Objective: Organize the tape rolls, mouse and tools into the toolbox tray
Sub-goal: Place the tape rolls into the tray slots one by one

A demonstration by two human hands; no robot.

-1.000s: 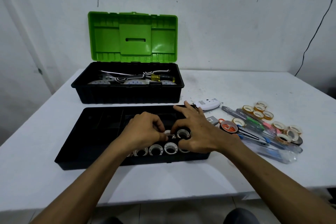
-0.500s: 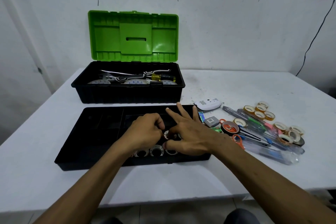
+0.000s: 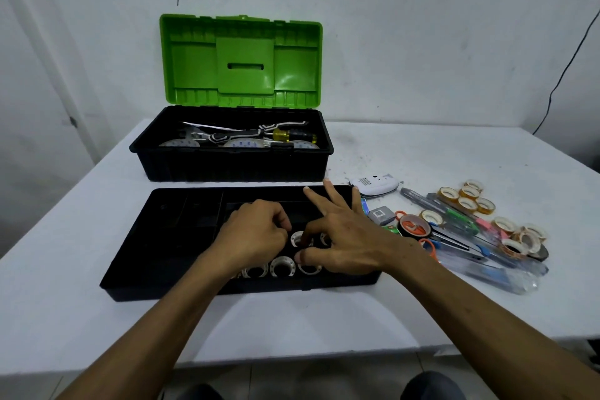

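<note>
While the white-cored tape roll [image 3: 297,237] stands on edge mid-way along the toolbox tray [image 3: 168,237], the right hand [image 3: 344,237] pinches it between thumb and bent forefinger, other fingers splayed straight; the left hand [image 3: 256,237] crowds in beside it, fingers curled, and I cannot tell if it grips anything. Danger here: one nudge could topple the front row of rolls [image 3: 282,266] just beside. Out right on the table [image 3: 422,153], mouse [image 3: 376,185], loose rolls [image 3: 467,198] and scissors [image 3: 448,240] lie tangled enough to snag
</note>
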